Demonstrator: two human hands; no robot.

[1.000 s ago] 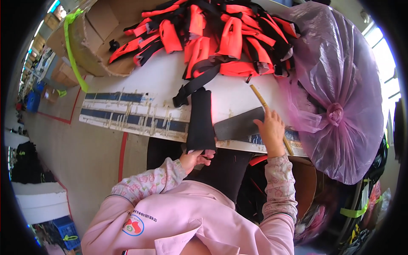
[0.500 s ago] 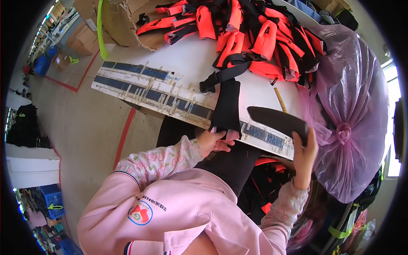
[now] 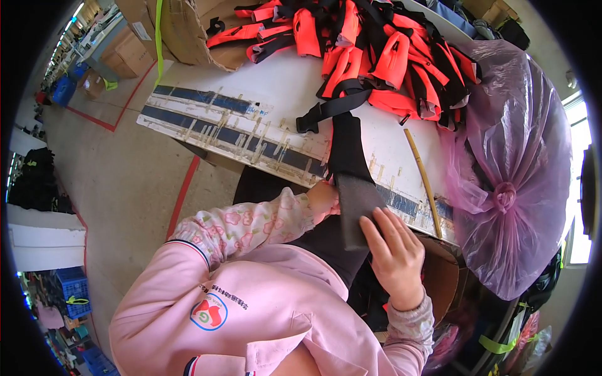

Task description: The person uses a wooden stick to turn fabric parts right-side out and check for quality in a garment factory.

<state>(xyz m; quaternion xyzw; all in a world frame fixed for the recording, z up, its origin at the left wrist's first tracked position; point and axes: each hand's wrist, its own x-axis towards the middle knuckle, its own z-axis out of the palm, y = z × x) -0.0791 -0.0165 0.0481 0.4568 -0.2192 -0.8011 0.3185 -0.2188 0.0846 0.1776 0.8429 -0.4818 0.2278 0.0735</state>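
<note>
One black fabric sleeve (image 3: 348,147) in the head view overhangs the near edge of the white tabletop (image 3: 288,91), its end pinched by the left hand (image 3: 322,199), the right hand (image 3: 399,255) gripping a dark grey panel (image 3: 357,207) that looks mostly outside it.

the dark grey flat piece (image 3: 357,203) looks matt and finely grained; the black piece (image 3: 348,150), soft matt cloth. glossy, crinkled thin plastic makes the pink bag (image 3: 523,163). the white counter (image 3: 276,81) is smooth, with rough, scuffed strips; the box (image 3: 180,37), matt cardboard.
</note>
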